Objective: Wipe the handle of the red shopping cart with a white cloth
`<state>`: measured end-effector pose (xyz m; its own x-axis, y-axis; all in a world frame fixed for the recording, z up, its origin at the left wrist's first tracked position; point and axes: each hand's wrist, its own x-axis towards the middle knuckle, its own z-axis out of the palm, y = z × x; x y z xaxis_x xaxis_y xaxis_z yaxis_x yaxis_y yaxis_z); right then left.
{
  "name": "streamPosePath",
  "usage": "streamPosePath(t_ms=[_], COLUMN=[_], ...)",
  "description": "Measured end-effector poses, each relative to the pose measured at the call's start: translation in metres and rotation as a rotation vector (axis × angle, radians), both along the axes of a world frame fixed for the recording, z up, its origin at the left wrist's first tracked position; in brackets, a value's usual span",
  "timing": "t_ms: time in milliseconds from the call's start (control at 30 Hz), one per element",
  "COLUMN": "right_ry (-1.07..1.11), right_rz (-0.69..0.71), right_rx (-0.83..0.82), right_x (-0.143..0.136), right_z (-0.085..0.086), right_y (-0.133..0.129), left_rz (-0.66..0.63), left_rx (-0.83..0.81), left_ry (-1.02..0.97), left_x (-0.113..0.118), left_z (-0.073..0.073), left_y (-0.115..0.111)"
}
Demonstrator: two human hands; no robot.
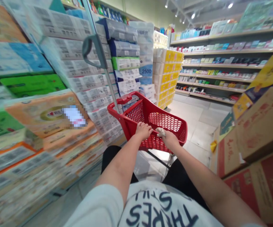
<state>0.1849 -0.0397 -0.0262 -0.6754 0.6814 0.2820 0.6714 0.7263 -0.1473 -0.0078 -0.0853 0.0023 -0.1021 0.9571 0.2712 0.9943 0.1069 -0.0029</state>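
A red plastic shopping cart (168, 121) with perforated sides stands just in front of me. My left hand (144, 130) lies over its near rim, fingers wrapped round the edge. To the right of it, my right hand (169, 138) is closed on a crumpled whitish cloth or tissue (160, 132) at the same rim. A tall metal pole (110, 85) with a grey loop handle (95, 52) rises at the cart's left end.
Stacked tissue packs (79, 67) line the left side, with a blurred phone-like object (74, 116) on an orange pack. Cardboard boxes (260, 126) are piled at the right. Stocked shelves (221, 52) stand behind a tiled floor (198, 118).
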Motion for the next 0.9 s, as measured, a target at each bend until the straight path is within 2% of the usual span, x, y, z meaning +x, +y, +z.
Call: streamPosePath(t_ms=[200,367,433,533,600,700,800,900], right_ry=[-0.027,-0.082,-0.079,-0.057,-0.048,-0.053,-0.082,-0.157], right_rz=[-0.053,0.009,0.027,0.052,0.066,0.006,-0.089,-0.117], right_rx=[0.073,-0.092,-0.005,0.216,0.286,0.199,0.007,-0.139], right_x=[-0.001,-0.007,-0.007,-0.005,-0.003,-0.003,-0.006,-0.006], right_z=[0.002,0.01,0.004,-0.012,-0.021,-0.017,0.003,0.017], right_y=[-0.008,-0.008,-0.012,-0.027,-0.035,-0.038,-0.031,-0.026], left_rz=[-0.017,-0.036,-0.029,-0.026,-0.029,-0.021,-0.009,-0.009], left_rx=[-0.008,-0.008,-0.029,-0.066,-0.087,-0.103,-0.102,-0.104], left_ry=[0.022,0.035,0.034,0.037,0.038,0.035,0.036,0.04], left_x=[0.003,-0.002,-0.004,-0.005,-0.004,-0.002,0.002,0.008], left_z=[0.001,0.002,0.004,0.008,0.01,0.011,0.011,0.011], left_y=[-0.007,-0.013,-0.014,-0.014,-0.014,-0.015,-0.019,-0.024])
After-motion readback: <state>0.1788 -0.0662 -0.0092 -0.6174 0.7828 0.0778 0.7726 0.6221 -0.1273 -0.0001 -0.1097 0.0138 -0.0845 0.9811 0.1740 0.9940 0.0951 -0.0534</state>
